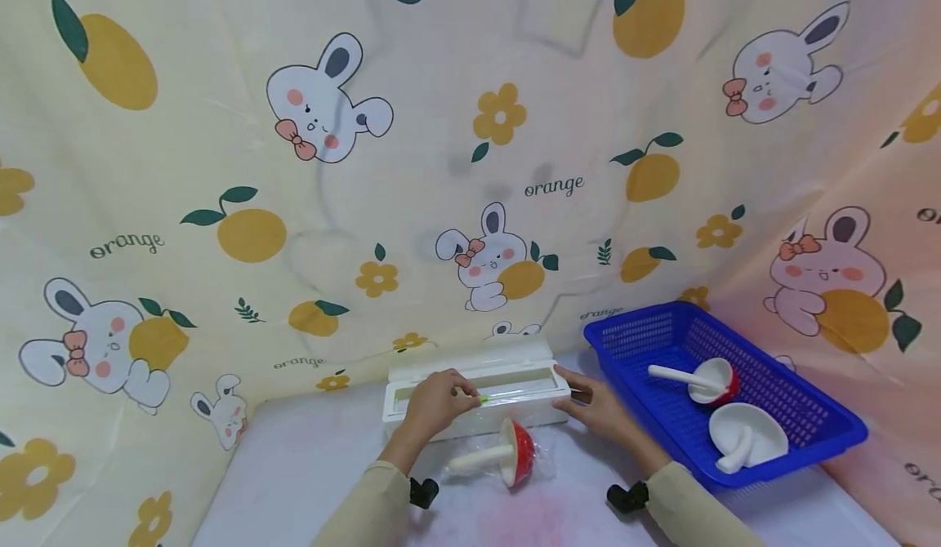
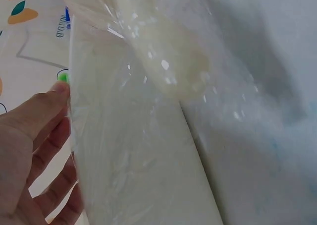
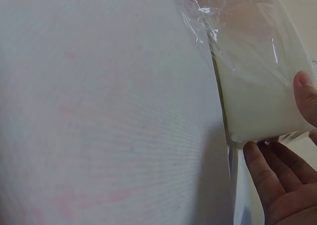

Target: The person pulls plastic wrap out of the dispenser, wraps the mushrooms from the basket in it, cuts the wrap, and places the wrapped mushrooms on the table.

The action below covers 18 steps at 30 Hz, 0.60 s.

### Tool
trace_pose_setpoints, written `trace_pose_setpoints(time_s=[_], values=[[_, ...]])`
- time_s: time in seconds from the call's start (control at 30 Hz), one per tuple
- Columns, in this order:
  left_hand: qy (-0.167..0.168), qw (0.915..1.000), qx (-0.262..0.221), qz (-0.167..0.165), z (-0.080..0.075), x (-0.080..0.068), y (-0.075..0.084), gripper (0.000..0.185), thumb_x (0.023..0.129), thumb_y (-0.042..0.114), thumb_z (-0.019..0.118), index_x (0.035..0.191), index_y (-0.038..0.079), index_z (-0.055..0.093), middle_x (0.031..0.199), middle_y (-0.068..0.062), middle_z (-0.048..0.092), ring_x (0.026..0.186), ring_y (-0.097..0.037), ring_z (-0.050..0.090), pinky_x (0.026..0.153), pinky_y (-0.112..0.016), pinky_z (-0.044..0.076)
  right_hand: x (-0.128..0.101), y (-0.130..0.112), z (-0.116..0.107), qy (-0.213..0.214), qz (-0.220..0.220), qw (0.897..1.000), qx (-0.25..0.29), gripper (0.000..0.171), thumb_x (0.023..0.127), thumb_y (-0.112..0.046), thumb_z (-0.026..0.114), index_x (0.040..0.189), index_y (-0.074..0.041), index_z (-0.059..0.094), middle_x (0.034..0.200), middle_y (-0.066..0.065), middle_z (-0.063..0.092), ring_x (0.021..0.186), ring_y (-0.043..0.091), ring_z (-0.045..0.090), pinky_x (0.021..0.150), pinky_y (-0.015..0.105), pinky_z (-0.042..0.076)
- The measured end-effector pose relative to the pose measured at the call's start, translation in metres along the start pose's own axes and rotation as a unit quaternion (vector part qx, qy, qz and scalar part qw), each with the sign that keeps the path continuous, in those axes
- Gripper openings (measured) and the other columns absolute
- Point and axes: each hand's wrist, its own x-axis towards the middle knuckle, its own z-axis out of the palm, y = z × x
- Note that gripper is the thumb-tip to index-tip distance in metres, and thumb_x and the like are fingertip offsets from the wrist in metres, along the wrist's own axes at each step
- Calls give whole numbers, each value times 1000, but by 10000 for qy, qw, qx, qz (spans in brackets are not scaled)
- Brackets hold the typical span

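Note:
A long white cling film dispenser [image 1: 507, 417] stands on the table with its lid raised at the back. At its front edge, my left hand [image 1: 439, 404] pinches a small green slider [image 1: 483, 400]; in the left wrist view the thumb lies against that green slider [image 2: 63, 77]. My right hand [image 1: 603, 408] grips the dispenser's right end, thumb on one side and fingers round the end. Clear film [image 2: 237, 98] hangs over the front. Before the dispenser lies a mushroom-shaped piece [image 1: 520, 454] with red cap and white stem, in or on clear film.
On the right stands a blue plastic basket [image 1: 639, 404]. Inside it are a red-and-white mushroom-shaped piece [image 1: 724, 382] and a white one [image 1: 764, 433]. A patterned cloth [image 1: 441, 122] hangs close behind the white table [image 1: 294, 465].

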Motion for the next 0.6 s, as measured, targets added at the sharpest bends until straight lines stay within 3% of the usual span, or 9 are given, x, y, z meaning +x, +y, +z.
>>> trace_pose_setpoints(time_s=[0.4, 0.6], values=[[201, 9990, 271, 282, -11, -8, -8, 11, 92, 35, 87, 93, 25, 84, 100, 8, 74, 88, -14, 64, 71, -33, 51, 2, 0, 4, -5, 195, 9998, -82, 73, 99, -28, 80, 161, -9, 48, 162, 25, 48, 138, 46, 59, 105, 45, 55], [263, 9981, 509, 206, -27, -20, -28, 9, 92, 34, 86, 92, 25, 83, 101, 8, 74, 89, -16, 65, 71, -35, 52, 0, 0, 0, 39, 70, 10000, 31, 71, 99, -22, 81, 160, -6, 48, 160, 27, 48, 136, 47, 59, 105, 45, 55]])
